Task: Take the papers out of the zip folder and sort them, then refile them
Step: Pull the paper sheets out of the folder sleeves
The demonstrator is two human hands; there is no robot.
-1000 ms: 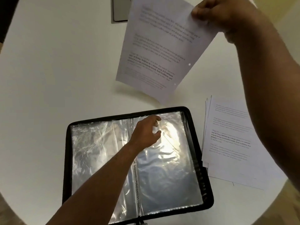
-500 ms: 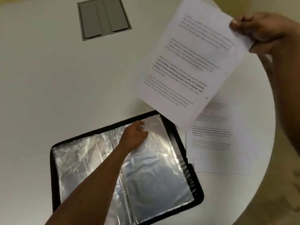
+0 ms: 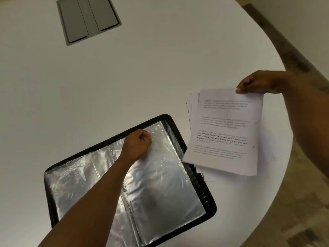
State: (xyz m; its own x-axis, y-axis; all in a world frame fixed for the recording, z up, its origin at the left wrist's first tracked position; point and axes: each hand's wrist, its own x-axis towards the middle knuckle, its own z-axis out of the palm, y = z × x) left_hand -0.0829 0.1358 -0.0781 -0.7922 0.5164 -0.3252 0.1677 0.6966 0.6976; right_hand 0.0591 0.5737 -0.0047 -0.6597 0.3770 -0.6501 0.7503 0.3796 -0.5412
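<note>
The zip folder [image 3: 124,186] lies open in the lower centre of the frame on the white round table [image 3: 160,72], its black zip border framing shiny clear plastic sleeves [image 3: 165,177] on both sides of a central binding. Lying flat and opened out like this, it leaves the sleeve mouths reachable from above, which suits pulling sheets out and sliding them back in later. The left hand [image 3: 138,146] sits on the upper part of the right-hand sleeve page, near the folder's top edge, with its fingers curled in toward the palm; they seem to pinch the top lip of a sleeve, though whether plastic is really caught between them cannot be told from this angle. The likely reason for that hold is to keep the slippery page steady or its mouth open. The right hand [image 3: 258,82], in the right middle of the frame, pinches the upper edge of a printed sheet [image 3: 229,132], thumb on top, the other fingers hidden beneath the paper. That sheet rests over the stack of papers [image 3: 193,107] that lies just to the right of the folder, the stack's lower left corner overlapping the folder's border. Keeping the pile right beside the folder keeps the reach short and the sheets together. In the upper left of the frame a grey recessed panel [image 3: 89,18] is set into the tabletop, well apart from the work. The visible sleeves look empty, so the removal step appears close to finished.
</note>
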